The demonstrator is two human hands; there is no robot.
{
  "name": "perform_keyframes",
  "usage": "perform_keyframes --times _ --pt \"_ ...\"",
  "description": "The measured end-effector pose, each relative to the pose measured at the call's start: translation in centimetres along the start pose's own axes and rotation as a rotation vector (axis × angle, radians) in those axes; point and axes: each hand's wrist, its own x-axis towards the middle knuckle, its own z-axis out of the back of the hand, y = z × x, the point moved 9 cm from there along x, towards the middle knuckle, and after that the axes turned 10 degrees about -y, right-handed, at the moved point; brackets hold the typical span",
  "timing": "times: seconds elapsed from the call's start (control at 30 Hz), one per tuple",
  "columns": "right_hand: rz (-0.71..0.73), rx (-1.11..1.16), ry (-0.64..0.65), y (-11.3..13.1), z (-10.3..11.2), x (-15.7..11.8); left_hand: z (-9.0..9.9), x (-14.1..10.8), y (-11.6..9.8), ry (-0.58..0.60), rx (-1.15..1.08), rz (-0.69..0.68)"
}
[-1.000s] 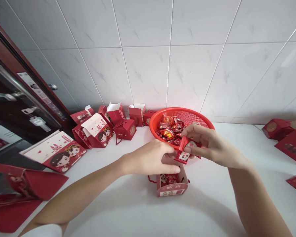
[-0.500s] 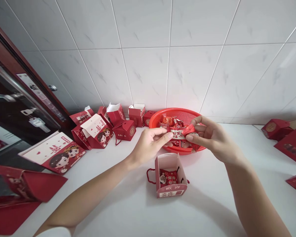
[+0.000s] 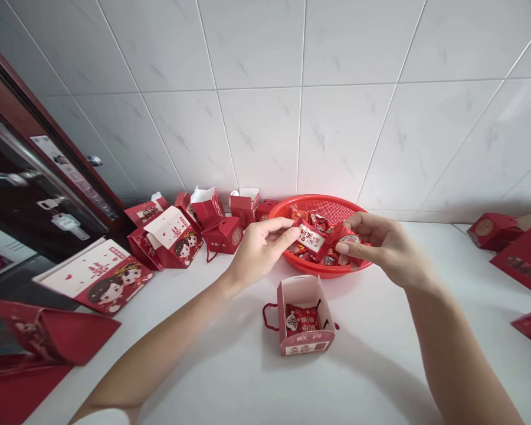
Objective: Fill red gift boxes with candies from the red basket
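Above the red plastic basket (image 3: 341,206), my left hand (image 3: 257,251) pinches a red-and-white wrapped candy (image 3: 310,238), tilted down to the right. My right hand (image 3: 384,251) has its fingers closed on another red wrapped candy (image 3: 348,239) with a pale label, close beside the first. Part of that candy is hidden by the fingers. More wrapped candies lie in the basket. In front of it, a small red gift box (image 3: 307,347) stands with its top open, red packets (image 3: 301,319) inside and a cord handle at its left.
Several red gift boxes (image 3: 225,235) and printed cartons (image 3: 110,277) stand at the left beside a dark door (image 3: 9,141) with keys. More red boxes (image 3: 524,260) sit at the right. A tiled wall (image 3: 256,130) rises behind the white tabletop (image 3: 230,378).
My left hand has shifted slightly left, and its candy has gone from level to tilted. The two candies show more clearly as separate pieces. The open gift box stays put.
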Motion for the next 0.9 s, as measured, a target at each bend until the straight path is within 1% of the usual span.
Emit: perform_keyframes --times 0.1,0.17,0.33,0.5,0.6,0.73,0.9 --pt "0.035 -0.015 -0.016 -0.1 0.1 0.2 -0.5 -0.2 0.2 0.056 0.042 0.005" --pt "0.030 -0.003 -0.003 -0.5 0.0 0.3 -0.8 -0.3 0.3 0.072 0.057 0.008" --pt "-0.055 0.045 0.078 -1.4 -0.5 0.3 -1.1 -0.3 0.3 0.092 0.059 0.007" --pt "-0.019 0.036 0.167 -0.8 -1.3 0.1 -1.1 -0.2 0.2 0.113 0.072 0.000" --pt "-0.043 0.042 0.194 -0.9 -1.6 0.0 -1.2 -0.5 0.1 0.136 0.074 -0.003" --pt "-0.074 0.046 0.190 -1.1 -1.7 0.0 -1.1 -1.0 0.3 0.168 0.139 -0.020" --pt "-0.068 0.049 0.152 -1.3 -1.9 0.2 -0.9 -1.4 0.5 0.157 0.198 -0.036"
